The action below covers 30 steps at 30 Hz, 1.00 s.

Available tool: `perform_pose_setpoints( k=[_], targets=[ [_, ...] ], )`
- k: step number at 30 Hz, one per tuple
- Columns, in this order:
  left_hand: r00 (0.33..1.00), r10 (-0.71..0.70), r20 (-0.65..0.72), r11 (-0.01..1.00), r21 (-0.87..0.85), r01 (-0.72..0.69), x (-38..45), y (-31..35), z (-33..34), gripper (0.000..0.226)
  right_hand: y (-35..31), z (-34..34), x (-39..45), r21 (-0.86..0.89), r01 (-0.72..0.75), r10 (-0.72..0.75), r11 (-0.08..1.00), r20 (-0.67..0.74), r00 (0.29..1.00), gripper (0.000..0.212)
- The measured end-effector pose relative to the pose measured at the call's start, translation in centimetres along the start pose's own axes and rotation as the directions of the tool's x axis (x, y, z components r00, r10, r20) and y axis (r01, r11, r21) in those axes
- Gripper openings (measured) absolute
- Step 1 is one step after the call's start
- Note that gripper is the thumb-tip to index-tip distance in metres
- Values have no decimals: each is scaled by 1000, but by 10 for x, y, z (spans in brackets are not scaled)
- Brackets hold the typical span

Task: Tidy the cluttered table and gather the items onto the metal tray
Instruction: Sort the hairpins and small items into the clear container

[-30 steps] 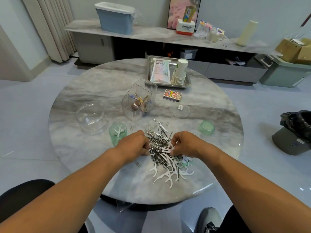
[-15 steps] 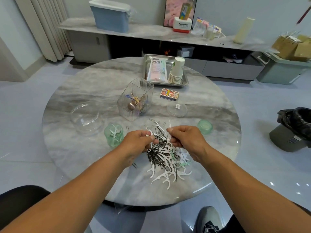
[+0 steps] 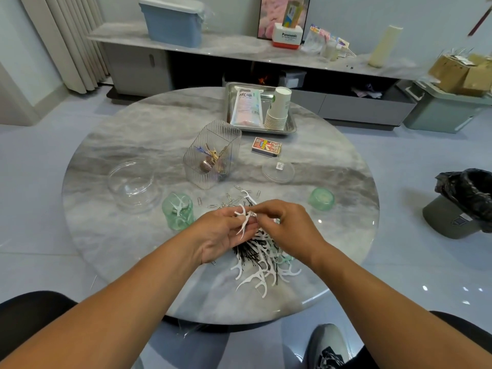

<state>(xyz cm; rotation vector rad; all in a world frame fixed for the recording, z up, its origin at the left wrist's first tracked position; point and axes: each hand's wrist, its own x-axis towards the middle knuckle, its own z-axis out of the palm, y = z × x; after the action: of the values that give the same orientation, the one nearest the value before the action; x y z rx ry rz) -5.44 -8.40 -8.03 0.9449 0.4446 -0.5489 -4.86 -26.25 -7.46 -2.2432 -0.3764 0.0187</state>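
Floss picks [image 3: 243, 222]: I am pinching a few in my left hand [image 3: 223, 233], right hand [image 3: 282, 225] gripping their tops; green jar [image 3: 177, 213] sitting just left, nearer my left hand.

We see a round table [image 3: 133, 134] of grey veined marble, polished glossy. At twelve o'clock sits the metal tray [image 3: 291, 126], shiny steel, bearing a glossy plastic packet [image 3: 246, 107] and matt paper cups [image 3: 278, 109]. The ribbed holder [image 3: 213, 153] and bowl [image 3: 131, 186] at ten o'clock look like clear plastic. The green jar [image 3: 177, 214] is translucent plastic. The floss picks [image 3: 255, 278] are smooth white plastic, mixed with thin black pins [image 3: 246, 255].
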Motion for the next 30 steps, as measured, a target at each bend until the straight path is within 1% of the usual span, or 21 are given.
perform_pose_setpoints(
  k=[1,2,3,5,6,8,9,10,12,14,16,17,19,21,23,28,30],
  targets=[
    [1000,5,-17,1000,17,-5,0,0,0,31,0,-4,3,11,-64,64,998,-46,997,26],
    [1000,3,-28,999,34,-2,0,0,0,33,0,-9,5,-18,-119,118,993,-79,990,25],
    [999,0,-35,999,53,2,0,0,0,34,2,-15,7,-85,-179,172,980,-80,982,24],
    [999,1,-47,995,96,3,-1,0,1,35,7,-29,8,-271,-303,321,914,24,947,28],
    [999,6,-54,994,113,0,0,-1,1,35,10,-33,6,-351,-355,410,867,94,907,37],
    [997,15,-72,991,136,-5,1,-4,2,36,13,-37,0,-442,-427,549,789,196,812,60],
    [997,17,-76,989,147,-5,2,-5,2,35,14,-37,-3,-466,-443,584,766,217,782,71],
    [997,16,-77,987,161,-3,2,-6,2,36,14,-35,-6,-489,-448,603,749,222,766,80],
    [998,7,-67,985,174,4,3,-8,3,41,16,-27,-9,-543,-447,622,711,189,760,93],
    [998,-14,-57,989,146,22,3,-11,4,40,16,-19,-11,-568,-453,625,687,144,767,98],
    [998,-45,-36,992,116,49,4,-13,4,33,17,-14,-10,-513,-491,626,704,121,770,94],
    [998,-59,-26,993,101,61,4,-15,4,29,18,-13,-9,-466,-509,621,723,116,776,88],
    [997,-77,-18,994,73,79,6,-17,3,28,19,-12,-5,-385,-524,598,760,100,795,66],
    [997,-80,-18,995,60,81,7,-18,1,28,22,-12,-2,-338,-526,582,780,83,809,44],
    [997,-77,-17,996,51,78,8,-19,0,26,25,-12,0,-313,-528,573,790,67,817,31],
    [997,-68,-27,997,42,69,8,-18,1,24,28,-17,7,-278,-507,540,816,54,840,16],
    [998,-64,-27,997,30,64,7,-17,3,25,26,-24,11,-263,-489,517,831,45,855,15]
  ],
)
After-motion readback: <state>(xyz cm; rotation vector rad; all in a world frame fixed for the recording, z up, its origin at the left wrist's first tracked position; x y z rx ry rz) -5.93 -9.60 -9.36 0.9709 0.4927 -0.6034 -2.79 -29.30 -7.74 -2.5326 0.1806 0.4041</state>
